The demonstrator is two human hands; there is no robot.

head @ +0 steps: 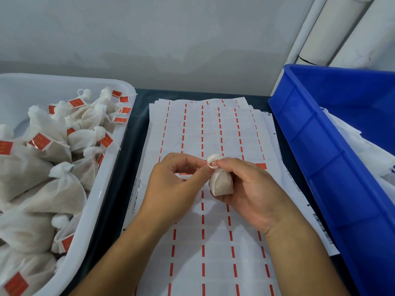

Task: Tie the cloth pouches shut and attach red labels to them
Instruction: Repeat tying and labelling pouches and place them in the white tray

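A small filled cloth pouch (221,183) is held upright in my right hand (250,193), fingers curled round its body and neck. My left hand (173,184) pinches the white drawstring (212,165) looped at the pouch's gathered top. Both hands hover over a stack of label sheets (213,133), mostly peeled and showing red strips. One red label (261,166) remains on the sheet, right of my right hand; another is partly hidden under my left hand.
A white tub (111,180) on the left holds several tied pouches with red labels (40,141). A blue crate (333,159) on the right holds white cloth (363,146). A wall stands behind the dark table (136,129), and white pipes (333,30) rise at the back right.
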